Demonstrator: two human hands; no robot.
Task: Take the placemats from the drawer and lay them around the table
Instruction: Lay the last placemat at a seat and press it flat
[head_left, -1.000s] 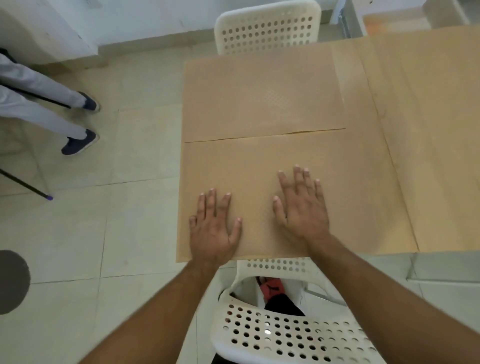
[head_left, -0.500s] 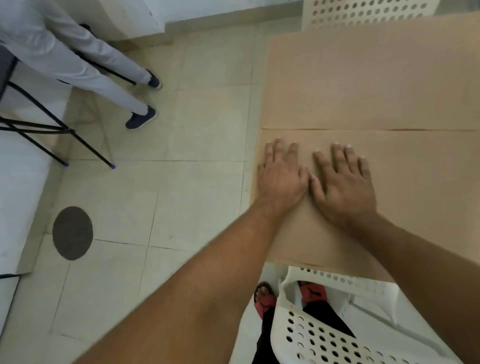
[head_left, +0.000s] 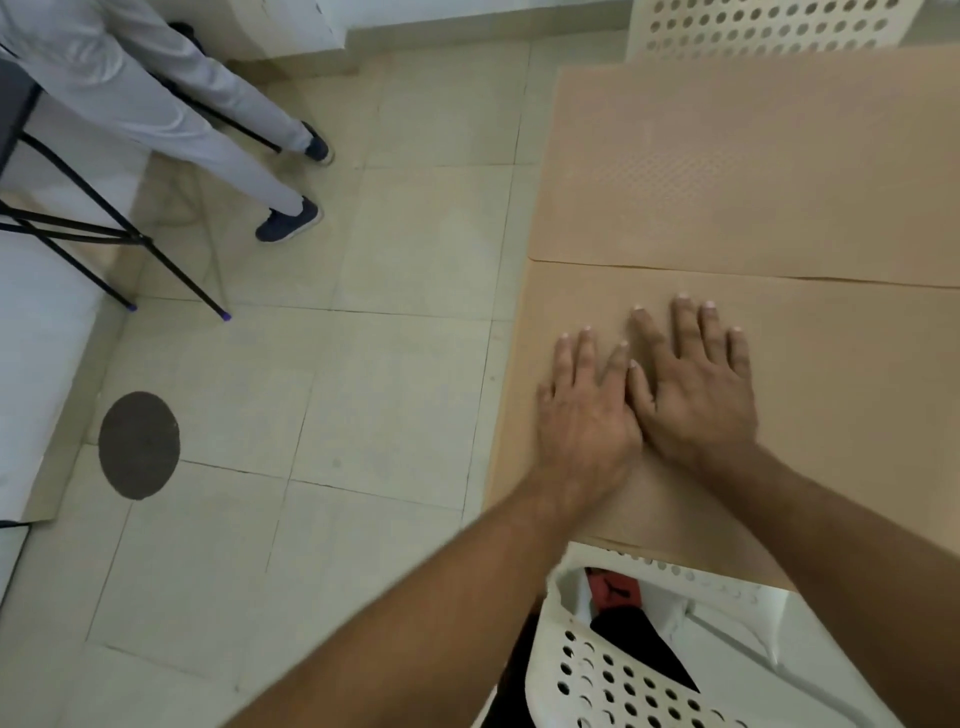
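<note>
Two tan placemats lie flat on the table, edge to edge. The near placemat (head_left: 841, 384) fills the table's front left corner; the far placemat (head_left: 753, 171) lies just beyond it. My left hand (head_left: 584, 415) and my right hand (head_left: 693, 384) rest palm down on the near placemat, side by side and touching at the thumbs, fingers spread. Neither hand holds anything. The table top is hidden under the mats.
A white perforated chair (head_left: 675, 670) stands at the near table edge, another white chair (head_left: 769, 26) at the far edge. On the tiled floor at left stand a person's legs (head_left: 218, 140), a black folding stand (head_left: 93, 223) and a dark round floor mark (head_left: 139, 445).
My hands have come together on the near placemat, from apart to touching, and slid toward its left part. The view has turned left, showing more floor.
</note>
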